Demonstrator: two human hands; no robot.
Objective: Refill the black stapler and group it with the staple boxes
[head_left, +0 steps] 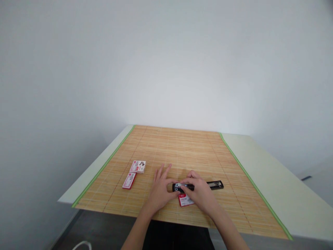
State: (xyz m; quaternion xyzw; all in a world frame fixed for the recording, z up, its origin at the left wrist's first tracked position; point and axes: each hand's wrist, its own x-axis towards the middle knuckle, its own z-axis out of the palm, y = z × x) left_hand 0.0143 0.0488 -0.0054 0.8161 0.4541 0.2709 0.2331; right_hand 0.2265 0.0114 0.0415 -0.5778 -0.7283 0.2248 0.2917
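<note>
The black stapler (214, 185) lies unfolded almost flat on the bamboo mat (179, 146), near the edge closest to the person. The left hand (161, 190) has its thumb and forefinger close about the stapler's end, holding it, with the other fingers fanned out. The right hand (201, 193) bends over the middle, thumb and forefinger nearly together at the metal part; whether they pinch anything is too small to tell. If the left hold slackens while the right fingers press, the stapler could swivel or skid, and a fingertip might get nipped. A red-and-white packet (184, 200) lies partly under the right hand and could be nudged. The upper box (137, 166) and lower box (129, 181) sit to the left, contents hidden.
</note>
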